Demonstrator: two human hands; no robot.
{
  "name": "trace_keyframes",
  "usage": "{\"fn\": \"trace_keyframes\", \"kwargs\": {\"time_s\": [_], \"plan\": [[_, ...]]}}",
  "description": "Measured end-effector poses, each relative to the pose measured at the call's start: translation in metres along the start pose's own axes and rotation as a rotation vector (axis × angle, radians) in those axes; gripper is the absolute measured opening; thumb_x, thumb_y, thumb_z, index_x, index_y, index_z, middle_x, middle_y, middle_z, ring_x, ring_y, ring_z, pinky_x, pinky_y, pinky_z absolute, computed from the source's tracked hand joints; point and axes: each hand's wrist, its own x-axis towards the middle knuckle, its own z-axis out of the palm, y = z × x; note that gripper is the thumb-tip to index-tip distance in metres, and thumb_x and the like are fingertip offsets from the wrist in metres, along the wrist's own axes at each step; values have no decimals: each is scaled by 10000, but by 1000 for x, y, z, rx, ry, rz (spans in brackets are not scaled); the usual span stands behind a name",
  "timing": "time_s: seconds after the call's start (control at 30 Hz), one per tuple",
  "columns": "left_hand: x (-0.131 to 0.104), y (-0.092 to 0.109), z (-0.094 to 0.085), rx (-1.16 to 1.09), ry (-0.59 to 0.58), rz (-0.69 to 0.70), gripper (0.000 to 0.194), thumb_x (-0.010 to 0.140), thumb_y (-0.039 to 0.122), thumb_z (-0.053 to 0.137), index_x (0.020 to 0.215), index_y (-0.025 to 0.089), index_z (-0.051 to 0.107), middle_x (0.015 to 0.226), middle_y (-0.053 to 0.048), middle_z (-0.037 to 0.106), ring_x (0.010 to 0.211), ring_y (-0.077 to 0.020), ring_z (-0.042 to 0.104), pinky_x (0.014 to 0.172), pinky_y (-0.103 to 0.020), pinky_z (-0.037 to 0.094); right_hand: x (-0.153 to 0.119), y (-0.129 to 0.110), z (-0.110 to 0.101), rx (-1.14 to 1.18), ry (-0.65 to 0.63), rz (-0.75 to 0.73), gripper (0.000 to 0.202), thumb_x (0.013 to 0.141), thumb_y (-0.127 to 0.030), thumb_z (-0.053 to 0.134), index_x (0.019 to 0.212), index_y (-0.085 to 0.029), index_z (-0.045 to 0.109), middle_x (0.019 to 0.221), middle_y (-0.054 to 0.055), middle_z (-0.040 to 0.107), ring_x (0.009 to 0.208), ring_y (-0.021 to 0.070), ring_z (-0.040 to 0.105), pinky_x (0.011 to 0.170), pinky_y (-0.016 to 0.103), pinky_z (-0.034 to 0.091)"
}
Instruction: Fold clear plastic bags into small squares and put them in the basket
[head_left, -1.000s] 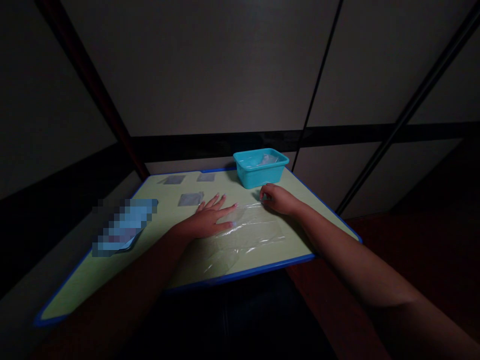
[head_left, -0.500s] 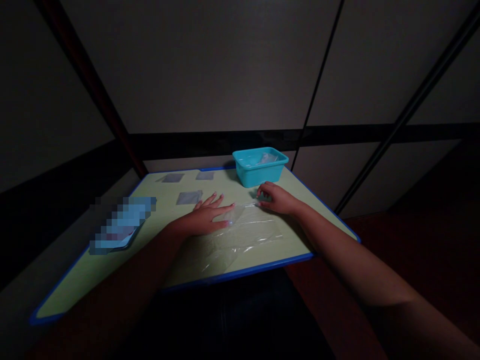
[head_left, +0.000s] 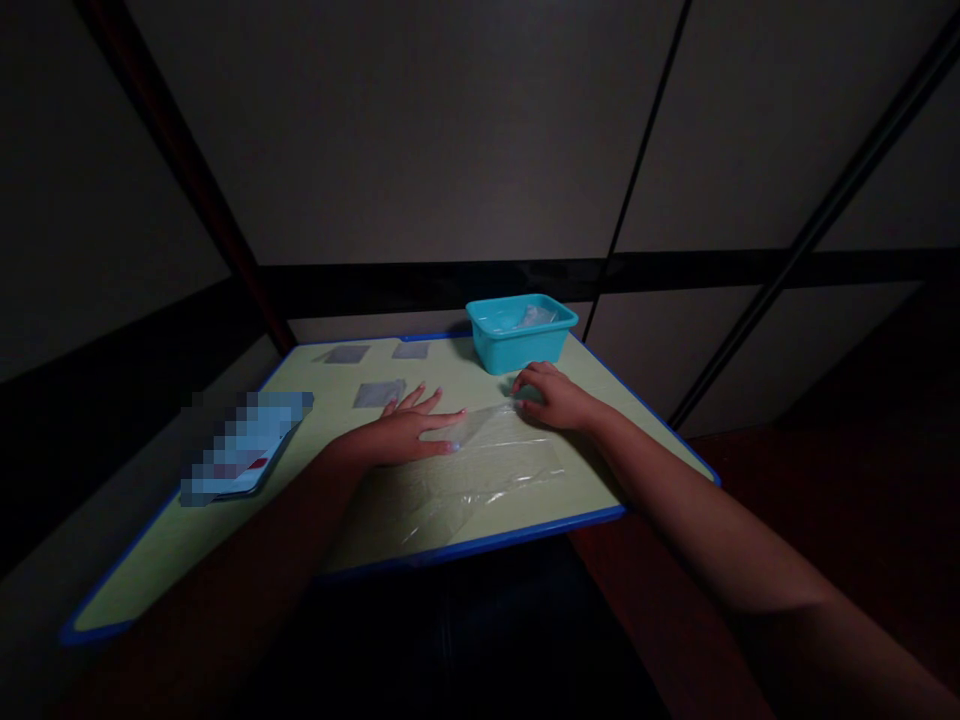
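Note:
A clear, wrinkled plastic bag (head_left: 517,458) lies spread over the front middle of the table. My left hand (head_left: 405,430) rests flat on its left part, fingers stretched and spread apart. At the bag's far right corner, my right hand (head_left: 553,397) has its fingers curled, with the thumb side at the film's edge; it appears to pinch that edge, though the fingertips are small and dim. Just beyond my left fingertips is a small folded grey translucent square (head_left: 375,394).
A turquoise basket (head_left: 521,350) with clear plastic inside stands at the back right. Two more grey squares, one at the back left (head_left: 347,354) and one beside it (head_left: 411,350), lie on the blue-edged table (head_left: 600,500). A phone-like device (head_left: 251,450), partly blurred out, lies left. Panels rise behind.
My left hand has slid slightly to the left over the plastic. My right hand stays almost in place at the far corner.

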Motion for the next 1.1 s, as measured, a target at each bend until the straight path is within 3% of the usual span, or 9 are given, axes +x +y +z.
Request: {"fn": "trace_keyframes", "kwargs": {"time_s": [0.1,0.2,0.27,0.43,0.83,1.1], "plan": [[-1,0,-1,-4,-13,-4,689,792,724,344,1398,408,263,1522,-30,-34,1372,-375,-99,1048,-616,61,-2,-13,0,95,-25,-115,376,809,-280,527,1170,-177,556,1254,134,527,1177,263,448,980,460,321],[-1,0,-1,-12,-6,-12,689,786,729,348,1393,409,280,1524,-33,-19,1368,-381,-112,1034,-638,43,-4,-28,1,161,-189,-115,536,864,-379,459,1380,-267,367,1467,90,324,1351,272,262,1052,579,129],[-1,-1,0,-19,4,-13,682,781,729,360,1384,418,293,1525,-37,-8,1368,-386,-110,1022,-654,34,-5,-36,1,168,-318,-93,587,884,-433,418,1433,-301,256,1501,59,241,1386,265,170,1059,598,38],[-1,-3,-1,-16,4,-18,669,785,711,384,1380,417,303,1526,-23,-2,1373,-393,-74,1029,-644,56,-6,-43,1,136,-503,-41,722,863,-549,415,1464,-253,145,1513,74,148,1395,269,114,1085,566,-3],[-5,-7,-8,-50,-38,-19,626,821,648,396,1391,419,274,1529,-13,-18,1375,-394,-66,1034,-625,81,-11,-28,4,-7,-515,111,832,854,-636,333,1472,-197,-10,1523,107,-4,1402,267,13,1097,554,32],[-4,-11,-8,-48,-13,-79,652,797,653,431,1387,410,297,1531,-28,15,1376,-381,-83,1036,-620,86,-10,-34,2,21,-481,53,795,853,-604,383,1471,-250,30,1524,79,48,1398,287,59,1071,609,0]]}}
